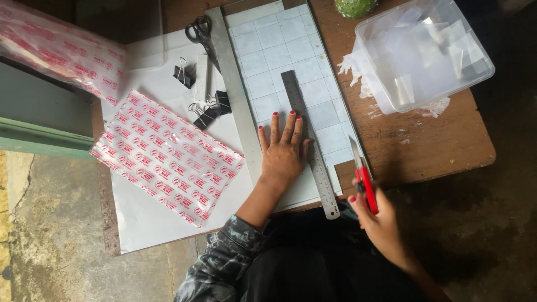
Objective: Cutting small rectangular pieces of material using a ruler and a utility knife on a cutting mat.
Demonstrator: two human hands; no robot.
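1. Left hand (284, 150) lies flat, grip released, pinning the steel ruler (309, 144) near the bench's front edge.
2. Right hand (379, 223), grip clenched on a red knife (363, 174); if the ruler slips, the blade may nick fingertips (298, 119).

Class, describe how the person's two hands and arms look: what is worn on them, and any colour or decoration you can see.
The left hand has red-painted nails, and its arm wears a dark sleeve with a pale mottled pattern, pushed up toward the elbow. The right hand also shows red nails; no sleeve is visible on that forearm. No rings or watch can be seen.
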